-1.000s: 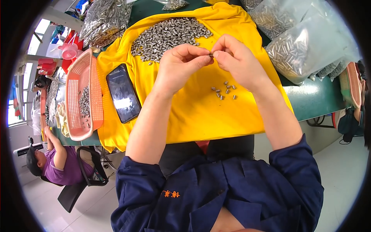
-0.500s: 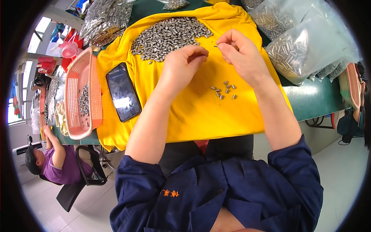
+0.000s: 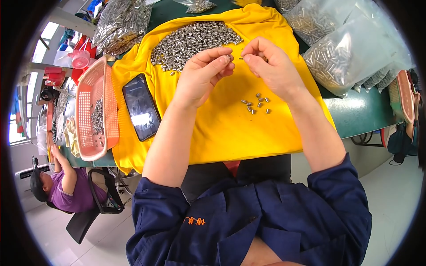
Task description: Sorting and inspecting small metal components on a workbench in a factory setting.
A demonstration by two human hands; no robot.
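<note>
Over the yellow cloth (image 3: 248, 137) my two hands are raised close together with a small gap between the fingertips. My left hand (image 3: 206, 73) pinches thumb and forefinger together; a small greyish bit shows at the tips, too small to name. In the pinch of my right hand (image 3: 277, 68) a short, thin dark pin (image 3: 241, 58) points toward the left hand. Beyond the left hand lies a large heap of small silver metal cylinders (image 3: 191, 42). A few more loose metal cylinders (image 3: 260, 99) lie on the cloth between my forearms.
A black phone (image 3: 142, 107) lies left of my left forearm, beside a pink plastic basket (image 3: 111, 119) holding small metal parts. Clear bags of metal parts (image 3: 330, 60) stand at the right; another bag (image 3: 122, 29) is far left. A person in purple (image 3: 73, 190) sits at left.
My left hand has turned, so its thumb and curled fingers show more. The right hand has shifted slightly left and down, carrying the thin pin with it.
</note>
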